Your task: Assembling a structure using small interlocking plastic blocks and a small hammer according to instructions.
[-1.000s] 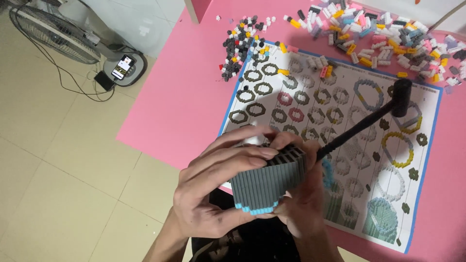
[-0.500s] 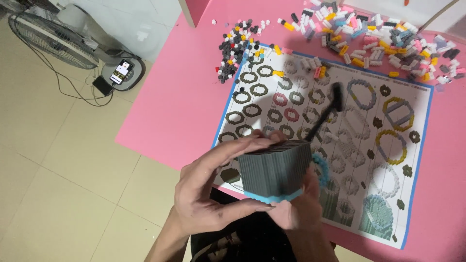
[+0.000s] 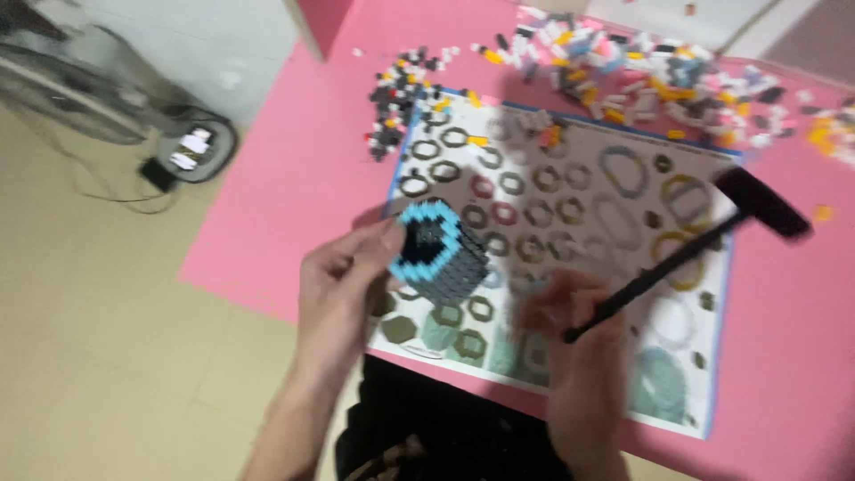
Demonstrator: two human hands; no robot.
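A: Looking down from the wearer's head, what sits at the far left?

B: A pale tiled floor (image 3: 107, 356), with a fan's wire guard (image 3: 62, 85) and round base (image 3: 191, 147) near the upper left corner. A dark cable trails from the base across the tiles.

A: And moving right?

B: A pink table (image 3: 285, 205) begins. Over its near edge, the left hand (image 3: 343, 298) is clenched around a small hexagonal block model (image 3: 436, 251), dark grey on its sides with a light blue rim on the end that faces up. The thumb presses the rim and the fingers wrap the model from beneath. The model hangs above the left edge of a printed instruction sheet (image 3: 570, 187) that lies flat on the table and shows many ring and hexagon outlines.

A: What lies above the sheet?

B: A small heap of black, white and yellow bricks (image 3: 405, 102) just past its top left corner, then a wider scatter of mixed coloured bricks (image 3: 650, 71) along the top edge, reaching to the right.

A: And the other hand?

B: The right hand (image 3: 579, 343), blurred, rests over the sheet's lower middle and grips the thin handle of a small black hammer (image 3: 690, 249). The handle slants up and right, ending in a black head above the sheet's right edge. The two hands are apart, with the model well clear of the hammer head.
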